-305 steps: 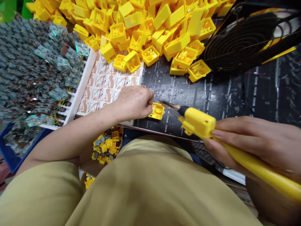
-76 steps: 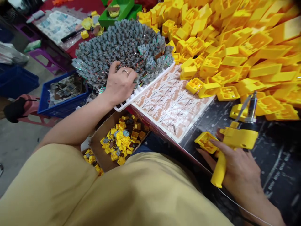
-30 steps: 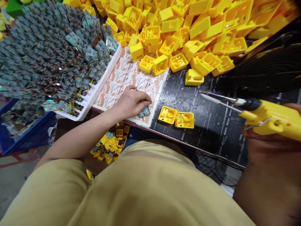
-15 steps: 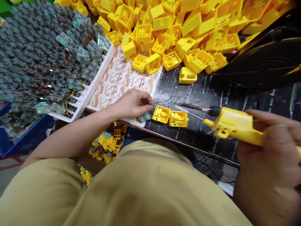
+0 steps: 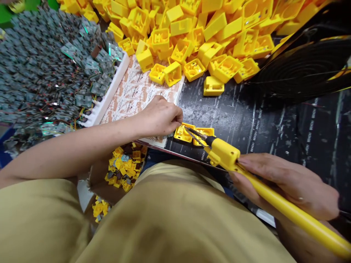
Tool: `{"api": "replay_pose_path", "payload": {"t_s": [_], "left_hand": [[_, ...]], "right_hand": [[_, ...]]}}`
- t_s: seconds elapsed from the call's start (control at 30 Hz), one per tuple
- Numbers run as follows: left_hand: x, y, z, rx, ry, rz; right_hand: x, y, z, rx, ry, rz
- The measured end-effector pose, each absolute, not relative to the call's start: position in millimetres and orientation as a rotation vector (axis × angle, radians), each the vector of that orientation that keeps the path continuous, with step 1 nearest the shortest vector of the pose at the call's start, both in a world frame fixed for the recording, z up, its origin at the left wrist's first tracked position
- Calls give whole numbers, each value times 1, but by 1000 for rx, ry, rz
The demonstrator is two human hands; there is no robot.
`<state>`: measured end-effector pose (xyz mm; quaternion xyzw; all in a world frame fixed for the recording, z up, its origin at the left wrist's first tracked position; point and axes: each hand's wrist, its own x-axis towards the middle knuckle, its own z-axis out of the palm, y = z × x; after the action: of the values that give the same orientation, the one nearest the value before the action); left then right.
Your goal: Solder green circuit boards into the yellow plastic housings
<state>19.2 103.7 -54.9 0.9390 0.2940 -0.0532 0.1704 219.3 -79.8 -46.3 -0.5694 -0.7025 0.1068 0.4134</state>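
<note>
My right hand (image 5: 290,182) is wrapped round a yellow soldering gun (image 5: 223,153) with a thin metal feed tube beside its dark tip. That tip is over the left of two small open yellow plastic housings, the left housing (image 5: 179,136) and the right housing (image 5: 208,132), which lie side by side near the table's front edge. My left hand (image 5: 161,116) is closed, thumb and fingers pinched together at the upper left edge of the left housing. What they pinch, if anything, is hidden. A bit of circuit board shows faintly under that hand.
A white foam tray (image 5: 109,91) heaped with circuit boards (image 5: 55,73) is at left. Yellow housings (image 5: 192,36) pile up along the back. A large black coil (image 5: 304,69) stands at right. Below the table edge, a cardboard box (image 5: 102,182) holds yellow parts.
My right hand has brought the soldering gun left and down, its tip now over the left housing. My left hand has shifted slightly right, its fingers now against that housing.
</note>
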Motion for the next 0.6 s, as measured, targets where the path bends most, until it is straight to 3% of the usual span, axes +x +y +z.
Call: {"api": "replay_pose_path", "payload": {"t_s": [0.4, 0.6], "left_hand": [[37, 98, -44, 2887, 780, -488], [38, 97, -43, 3033, 693, -514]], "right_hand": [[219, -63, -51, -1222, -2090, 52], [233, -74, -46, -1257, -2096, 119]]}}
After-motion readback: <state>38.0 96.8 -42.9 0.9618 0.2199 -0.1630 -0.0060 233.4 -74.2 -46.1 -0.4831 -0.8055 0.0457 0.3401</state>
